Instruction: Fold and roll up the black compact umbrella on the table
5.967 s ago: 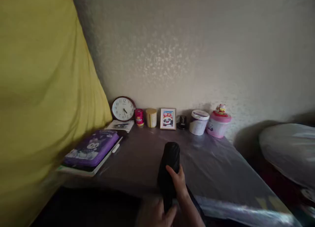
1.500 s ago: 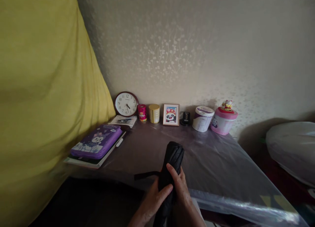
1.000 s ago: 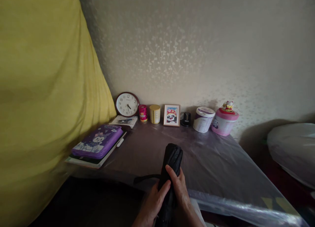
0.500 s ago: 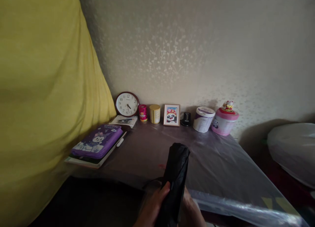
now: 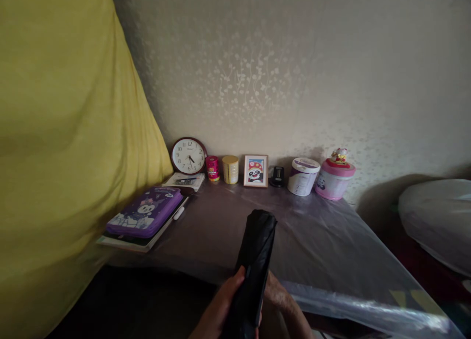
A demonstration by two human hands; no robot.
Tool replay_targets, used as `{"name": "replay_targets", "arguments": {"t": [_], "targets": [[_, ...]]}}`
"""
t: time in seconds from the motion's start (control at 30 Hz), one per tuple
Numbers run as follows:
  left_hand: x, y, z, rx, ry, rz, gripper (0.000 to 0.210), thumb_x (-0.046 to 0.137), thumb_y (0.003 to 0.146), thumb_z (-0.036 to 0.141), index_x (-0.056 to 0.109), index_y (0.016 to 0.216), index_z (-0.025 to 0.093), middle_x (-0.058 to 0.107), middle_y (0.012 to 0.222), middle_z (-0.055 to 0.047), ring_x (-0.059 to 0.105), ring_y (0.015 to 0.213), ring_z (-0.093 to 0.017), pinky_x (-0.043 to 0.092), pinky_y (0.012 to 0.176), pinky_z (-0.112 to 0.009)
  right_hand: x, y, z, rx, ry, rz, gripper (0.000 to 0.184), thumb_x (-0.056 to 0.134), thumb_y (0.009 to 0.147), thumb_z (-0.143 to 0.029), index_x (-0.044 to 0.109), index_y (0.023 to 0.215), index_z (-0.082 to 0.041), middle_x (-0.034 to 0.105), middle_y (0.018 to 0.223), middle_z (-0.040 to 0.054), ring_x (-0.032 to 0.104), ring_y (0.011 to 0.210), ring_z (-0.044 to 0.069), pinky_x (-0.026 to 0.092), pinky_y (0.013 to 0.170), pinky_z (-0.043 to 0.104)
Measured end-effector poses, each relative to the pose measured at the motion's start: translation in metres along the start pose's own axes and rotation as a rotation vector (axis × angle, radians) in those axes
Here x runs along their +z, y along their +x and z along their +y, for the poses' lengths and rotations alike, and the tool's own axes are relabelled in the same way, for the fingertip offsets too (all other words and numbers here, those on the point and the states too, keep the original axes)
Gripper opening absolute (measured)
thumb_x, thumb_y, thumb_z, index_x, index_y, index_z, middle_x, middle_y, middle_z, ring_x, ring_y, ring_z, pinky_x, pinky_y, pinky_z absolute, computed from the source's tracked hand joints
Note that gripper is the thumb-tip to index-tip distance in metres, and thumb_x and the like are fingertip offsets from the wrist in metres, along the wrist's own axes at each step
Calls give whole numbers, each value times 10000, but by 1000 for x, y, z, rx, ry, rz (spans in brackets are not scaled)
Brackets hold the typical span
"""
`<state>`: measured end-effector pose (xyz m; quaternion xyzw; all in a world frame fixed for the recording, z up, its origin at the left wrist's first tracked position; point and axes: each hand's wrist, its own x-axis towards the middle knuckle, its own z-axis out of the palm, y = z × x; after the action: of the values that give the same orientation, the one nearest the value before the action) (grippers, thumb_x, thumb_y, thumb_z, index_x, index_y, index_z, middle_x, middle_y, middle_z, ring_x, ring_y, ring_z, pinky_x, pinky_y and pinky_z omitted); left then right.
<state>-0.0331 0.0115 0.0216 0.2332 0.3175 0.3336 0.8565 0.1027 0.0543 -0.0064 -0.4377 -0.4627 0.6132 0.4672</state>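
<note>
Between our left hand and right hand, the black umbrella leans forward, gripped by the left; the right is half hidden, so we cannot tell its grip. The strap that stuck out past the left hand no longer shows, leaving the umbrella neater.

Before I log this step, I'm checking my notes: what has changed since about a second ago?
The right hand has moved lower, its thumb no longer on the front of the black bundle, and is partly hidden behind it. The strap that jutted out left no longer shows. The left hand still grips the bundle; the clock and framed picture stay put.
</note>
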Motion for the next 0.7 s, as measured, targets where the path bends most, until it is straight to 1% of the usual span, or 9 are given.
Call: {"name": "replay_targets", "arguments": {"t": [0.1, 0.13, 0.2, 0.3, 0.37, 0.43, 0.57, 0.63, 0.7], "targets": [[-14, -3, 2, 69, 33, 79, 611, 592, 655, 713, 633, 770, 115, 604, 556, -24, 545, 408, -116, 418, 405, -213, -18, 1, -5, 54, -88, -249, 330, 716, 609, -506, 700, 608, -176, 611, 585, 2, 515, 575, 152, 442, 646, 300], [-19, -3, 2, 82, 54, 123, 595, 582, 675, 704, 628, 780, 120, 604, 555, -21, 545, 409, -119, 421, 411, -218, -24, 1, -7, 60, -128, -274, 328, 689, 659, -496, 699, 612, -172, 595, 568, -6, 492, 563, 134, 421, 643, 278], [-30, -4, 2, 89, 96, 213, 576, 563, 701, 697, 617, 790, 130, 594, 543, -10, 543, 405, -123, 424, 415, -227, -34, -1, -8, 59, -212, -269, 327, 668, 708, -470, 699, 607, -161, 573, 539, -16, 464, 555, 115, 384, 633, 246], [-39, -4, 2, 89, 155, 348, 579, 571, 694, 699, 605, 833, 139, 583, 533, 5, 556, 401, -140, 420, 399, -235, -43, -7, -13, 67, -243, -222, 338, 676, 706, -470, 690, 586, -155, 552, 524, -22, 447, 555, 111, 355, 609, 226], [-39, -4, 3, 107, 194, 415, 580, 595, 679, 692, 599, 866, 143, 566, 511, 21, 559, 397, -146, 418, 388, -233, -41, -11, -19, 68, -232, -190, 330, 687, 696, -468, 671, 568, -163, 521, 520, -32, 427, 552, 110, 348, 590, 221], [-35, -4, 4, 133, 229, 456, 587, 620, 662, 684, 597, 908, 151, 543, 484, 43, 541, 376, -136, 412, 377, -225, -36, -13, -26, -5, -244, -173, 305, 693, 698, -442, 654, 557, -174, 512, 556, -33, 435, 582, 115, 359, 605, 223], [-27, -3, 7, 213, 295, 458, 639, 691, 627, 629, 585, 1059, 171, 580, 530, 49, 552, 411, -119, 443, 431, -215, -21, -11, -34, -201, -253, -150, 286, 697, 703, -397, 626, 524, -185, 571, 711, 4, 501, 703, 147, 399, 686, 246], [-24, -2, 7, 216, 320, 436, 665, 686, 637, 621, 572, 1121, 180, 584, 532, 52, 565, 441, -124, 455, 464, -217, -14, -10, -35, -228, -225, -108, 305, 706, 689, -401, 601, 500, -185, 593, 753, 17, 515, 717, 153, 412, 688, 251], [-23, -2, 7, 199, 330, 424, 676, 663, 652, 630, 570, 1149, 182, 560, 494, 62, 558, 440, -128, 450, 467, -218, -10, -11, -34, -225, -190, -72, 333, 709, 684, -410, 573, 482, -182, 597, 733, 18, 517, 694, 150, 421, 678, 254]]}}
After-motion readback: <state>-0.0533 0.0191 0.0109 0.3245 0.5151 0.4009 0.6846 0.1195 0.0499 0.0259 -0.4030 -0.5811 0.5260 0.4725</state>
